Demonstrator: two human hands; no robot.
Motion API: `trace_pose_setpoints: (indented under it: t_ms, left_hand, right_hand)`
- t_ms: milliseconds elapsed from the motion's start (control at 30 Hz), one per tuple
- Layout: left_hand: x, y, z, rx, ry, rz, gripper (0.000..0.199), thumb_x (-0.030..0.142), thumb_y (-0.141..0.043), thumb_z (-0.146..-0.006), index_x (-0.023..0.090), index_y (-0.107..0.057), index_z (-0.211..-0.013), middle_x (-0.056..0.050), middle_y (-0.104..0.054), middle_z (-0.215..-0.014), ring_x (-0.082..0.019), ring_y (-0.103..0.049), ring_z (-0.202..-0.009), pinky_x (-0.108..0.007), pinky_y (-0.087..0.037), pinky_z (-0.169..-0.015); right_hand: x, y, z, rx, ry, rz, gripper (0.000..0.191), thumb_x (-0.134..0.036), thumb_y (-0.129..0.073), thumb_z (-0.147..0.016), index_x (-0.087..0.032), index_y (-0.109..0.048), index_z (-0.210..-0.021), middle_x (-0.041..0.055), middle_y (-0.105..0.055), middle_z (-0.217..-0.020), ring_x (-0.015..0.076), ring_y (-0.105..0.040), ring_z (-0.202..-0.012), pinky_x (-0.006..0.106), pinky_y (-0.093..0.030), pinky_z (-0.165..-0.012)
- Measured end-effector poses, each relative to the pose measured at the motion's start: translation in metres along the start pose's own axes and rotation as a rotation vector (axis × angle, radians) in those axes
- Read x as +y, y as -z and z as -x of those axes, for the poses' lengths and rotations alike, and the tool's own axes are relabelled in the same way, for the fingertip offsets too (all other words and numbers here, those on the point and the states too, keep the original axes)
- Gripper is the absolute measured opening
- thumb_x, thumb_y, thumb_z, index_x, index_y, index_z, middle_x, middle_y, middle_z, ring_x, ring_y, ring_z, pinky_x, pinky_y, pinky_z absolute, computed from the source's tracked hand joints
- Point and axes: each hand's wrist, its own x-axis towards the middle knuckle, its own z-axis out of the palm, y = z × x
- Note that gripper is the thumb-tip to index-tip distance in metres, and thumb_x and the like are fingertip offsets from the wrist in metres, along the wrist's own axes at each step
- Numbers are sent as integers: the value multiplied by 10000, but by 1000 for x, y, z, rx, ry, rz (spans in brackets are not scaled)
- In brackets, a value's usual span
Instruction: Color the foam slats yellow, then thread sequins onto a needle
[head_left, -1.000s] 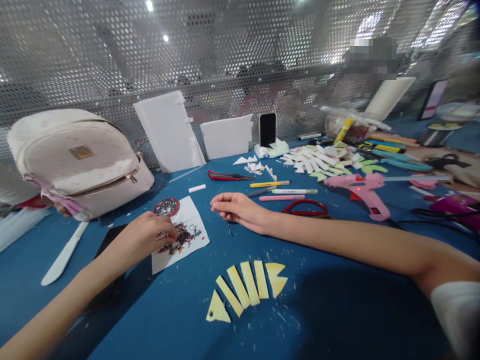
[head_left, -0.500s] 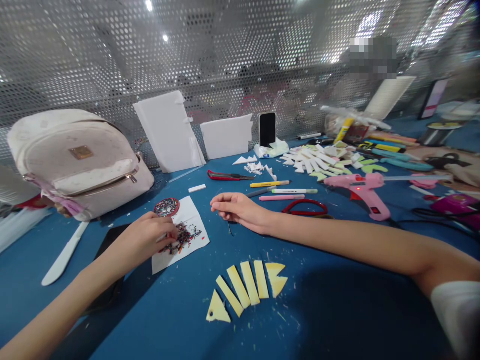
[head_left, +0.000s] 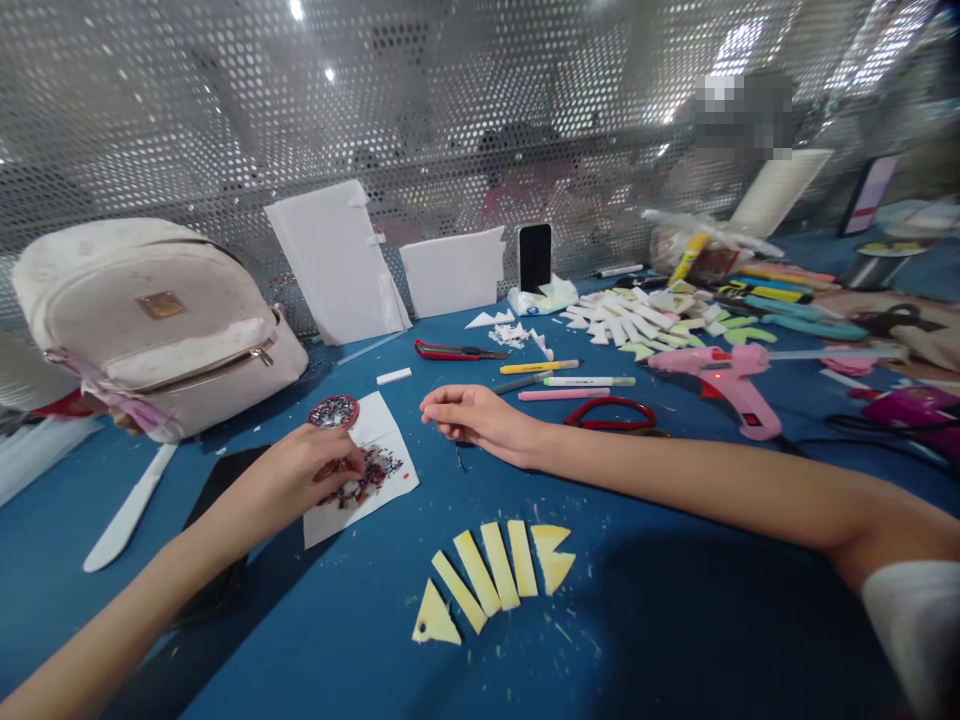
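My left hand (head_left: 319, 465) is over a heap of small dark and coloured bits (head_left: 375, 478) on white paper (head_left: 391, 425). Its fingers are bent together at the heap, and what they pinch is too small to tell. Behind it lies a round red-rimmed dish (head_left: 334, 412) of similar bits. My right hand (head_left: 476, 418) rests on the blue table, fingers curled together, with a thin dark strand (head_left: 460, 458) below them. Nearer to me, yellow pieces lie in a fish shape: a triangular head (head_left: 435, 617), several strips (head_left: 500, 566) and a notched tail (head_left: 553, 557).
A white backpack (head_left: 157, 330) stands at left, near a white plastic knife (head_left: 131, 510). Behind my hands are a red cutter (head_left: 454, 351), markers (head_left: 589, 382), red-handled scissors (head_left: 611, 412) and a phone (head_left: 535, 258). A pink glue gun (head_left: 724, 380) and cut scraps (head_left: 630, 318) lie at right.
My left hand has shifted slightly to the right over the heap of small bits. My right hand has stayed in place.
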Motion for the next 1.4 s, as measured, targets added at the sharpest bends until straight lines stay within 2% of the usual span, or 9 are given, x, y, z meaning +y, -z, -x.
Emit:
trace_pose_setpoints:
  t_ms: [200,400,533,633,767,900,1033,1400]
  left_hand:
    - [22,-20,-5,79,-18,36,210,285,-495,-1039,216,-661,-929,-32,-743,-906,-185,-642,-795,-328,-427,-802]
    - [27,-32,-9,93,-63,83,190,276,-511,-1047,223,-685,-992,-42,-756,-1012,-194,-668,-888,-339,-434,-855]
    - [29,-27,-9,108,-71,126,164,261,-538,-1036,231,-698,-1019,-29,-778,-1023,-182,-696,-903,-321,-456,-866]
    - [29,-17,-7,131,-24,149,177,297,-552,-1025,237,-718,-1014,-19,-794,-972,-179,-698,-815,-311,-475,-809]
    - [13,2,-1,173,41,105,215,378,-572,-998,243,-736,-962,-23,-796,-957,-210,-701,-891,-331,-469,-868]
    - [-11,13,5,-1,91,101,182,347,-596,-959,248,-743,-918,-12,-788,-918,-194,-700,-825,-289,-484,-770]
    - [-21,10,8,-111,85,101,180,256,-582,-937,261,-755,-887,6,-779,-887,-169,-688,-787,-261,-466,-741]
    - [-16,4,3,-151,104,94,201,255,-562,-933,253,-761,-905,-3,-765,-846,-159,-659,-721,-263,-446,-699]
  right_hand:
    - [-1,-1,1,2,3,4,234,-303,-863,-741,-166,-735,-882,15,-697,-849,64,-521,-636,175,-401,-542]
    - [-2,-2,3,3,7,-2,227,-288,-857,-745,-160,-730,-882,12,-695,-840,61,-521,-636,170,-397,-545]
    - [-3,-2,4,1,-2,6,224,-287,-855,-750,-160,-730,-886,10,-695,-841,56,-524,-634,168,-396,-547]
    - [-3,-2,3,6,-5,11,236,-292,-867,-740,-165,-729,-883,12,-697,-844,59,-524,-637,172,-399,-549]
    - [-2,-2,2,2,-6,10,220,-288,-857,-751,-163,-731,-881,9,-688,-838,56,-523,-639,165,-400,-550]
    - [-2,-2,2,-1,-3,5,218,-290,-856,-751,-160,-734,-877,11,-679,-825,64,-522,-643,165,-405,-545]
    - [-2,-1,3,-2,-2,2,222,-287,-859,-747,-157,-735,-879,12,-679,-822,65,-521,-646,170,-409,-555]
    - [0,0,1,-3,-4,-6,202,-271,-849,-759,-162,-737,-887,14,-691,-845,58,-520,-644,162,-402,-555]
